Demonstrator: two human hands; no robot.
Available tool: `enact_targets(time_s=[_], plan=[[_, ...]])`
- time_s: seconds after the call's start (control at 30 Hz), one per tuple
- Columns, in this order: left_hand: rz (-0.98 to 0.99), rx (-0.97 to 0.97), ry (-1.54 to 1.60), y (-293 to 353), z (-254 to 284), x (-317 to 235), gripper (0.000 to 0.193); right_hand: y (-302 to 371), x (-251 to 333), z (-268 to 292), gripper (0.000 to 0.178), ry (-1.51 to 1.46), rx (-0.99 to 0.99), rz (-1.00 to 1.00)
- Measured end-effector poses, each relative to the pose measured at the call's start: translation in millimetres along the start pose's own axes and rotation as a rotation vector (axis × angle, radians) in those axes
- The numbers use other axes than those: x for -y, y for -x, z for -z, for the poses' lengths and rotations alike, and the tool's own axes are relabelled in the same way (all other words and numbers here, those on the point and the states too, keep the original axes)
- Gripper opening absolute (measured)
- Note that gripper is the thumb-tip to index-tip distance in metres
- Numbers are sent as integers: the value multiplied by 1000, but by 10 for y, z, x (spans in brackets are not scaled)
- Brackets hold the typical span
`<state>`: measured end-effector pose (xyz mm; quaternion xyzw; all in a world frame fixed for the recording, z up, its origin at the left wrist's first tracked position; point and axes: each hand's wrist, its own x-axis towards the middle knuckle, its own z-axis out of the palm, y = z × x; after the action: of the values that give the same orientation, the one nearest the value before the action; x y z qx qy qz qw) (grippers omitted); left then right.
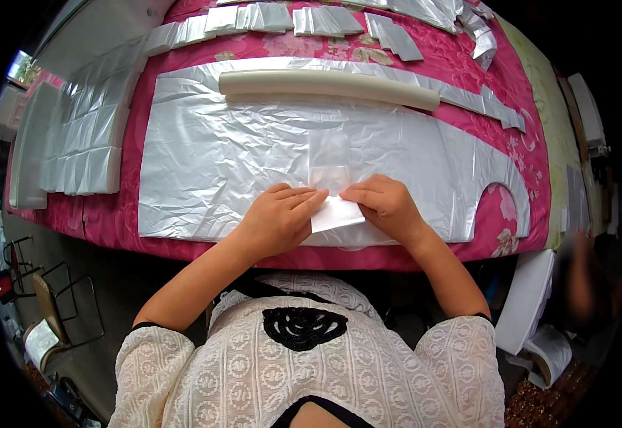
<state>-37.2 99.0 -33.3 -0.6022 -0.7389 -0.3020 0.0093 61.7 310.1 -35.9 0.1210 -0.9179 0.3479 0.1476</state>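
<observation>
A folded plastic piece (337, 214) is pinched at its far edge by the fingers of the left hand (280, 216) and right hand (386, 205). Beneath the fingers, a wide plastic sheet (211, 157) is spread over pink cloth (108, 217); beyond them, a pale tube (325, 84) is laid on it, then folded packets (329, 21) are lined up.
</observation>
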Motion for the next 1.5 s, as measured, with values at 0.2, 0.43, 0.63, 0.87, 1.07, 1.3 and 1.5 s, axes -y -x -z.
enact_targets(time_s=[0.2, 0.43, 0.63, 0.87, 1.07, 1.3, 1.5], plan=[[560, -72, 300, -159, -39, -18, 45, -370, 52, 78, 26, -248, 128, -661], [850, -27, 439, -391, 59, 127, 74, -644, -84, 147, 29, -362, 356, -936], [268, -105, -120, -305, -167, 109, 79, -651, -56, 142, 28, -350, 349, -917], [300, 110, -231, -338, -381, 74, 96, -559, -26, 80, 26, -179, 283, -824], [276, 14, -212, -295, -351, 76, 93, -539, 219, 259, 29, 458, 386, -625], [622, 27, 845, 633, 286, -238, 29, -662, -13, -307, 62, 304, 91, -6], [1300, 272, 1202, 1415, 386, -417, 29, -635, 545, -978, 72, 254, 301, -162]])
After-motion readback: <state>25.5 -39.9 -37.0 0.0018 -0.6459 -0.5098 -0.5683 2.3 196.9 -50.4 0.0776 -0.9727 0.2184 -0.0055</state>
